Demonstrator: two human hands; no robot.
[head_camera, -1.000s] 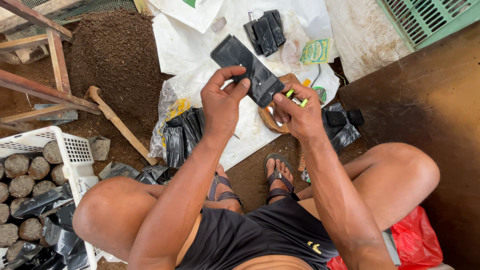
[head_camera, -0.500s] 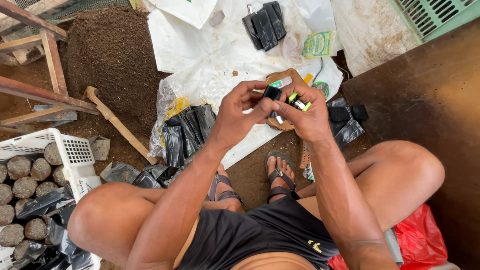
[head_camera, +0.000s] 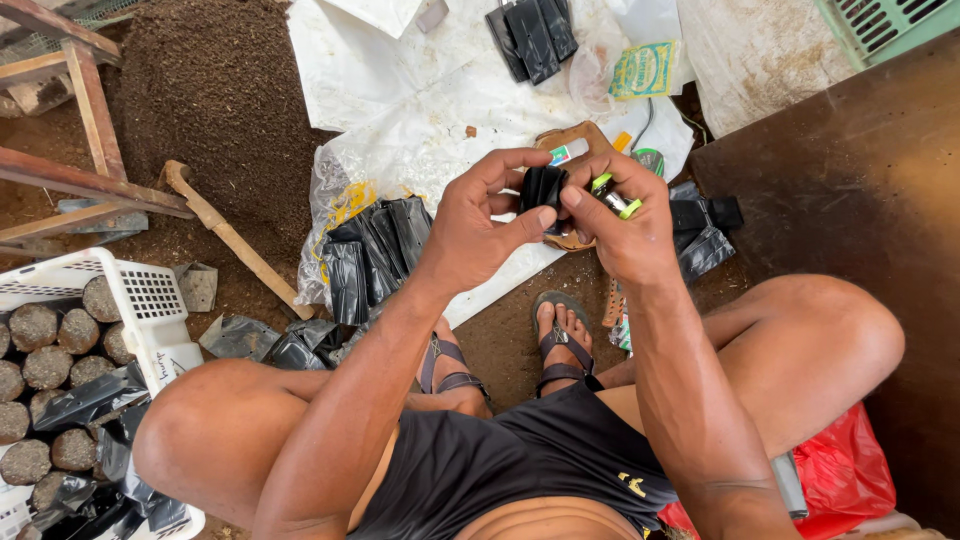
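Note:
My left hand (head_camera: 485, 220) and my right hand (head_camera: 620, 225) meet in front of me and pinch a small folded black plastic bag (head_camera: 542, 187) between thumbs and fingers. My right hand also holds a small green and yellow tool (head_camera: 615, 196) against its palm. Under the hands lies a brown wooden board (head_camera: 580, 145) with a small flat object on it. A pile of black plastic bags (head_camera: 375, 250) rests in clear plastic just left of my left hand.
A white crate (head_camera: 150, 310) of soil-filled black bags stands at the left. A heap of dark soil (head_camera: 215, 90) and a wooden-handled tool (head_camera: 235, 240) lie beyond it. More black bags (head_camera: 530, 35) sit on white sheeting at the top. A red bag (head_camera: 840, 470) is by my right thigh.
The flat black bag held up a second ago has been folded small and brought down between both hands, which have closed in together.

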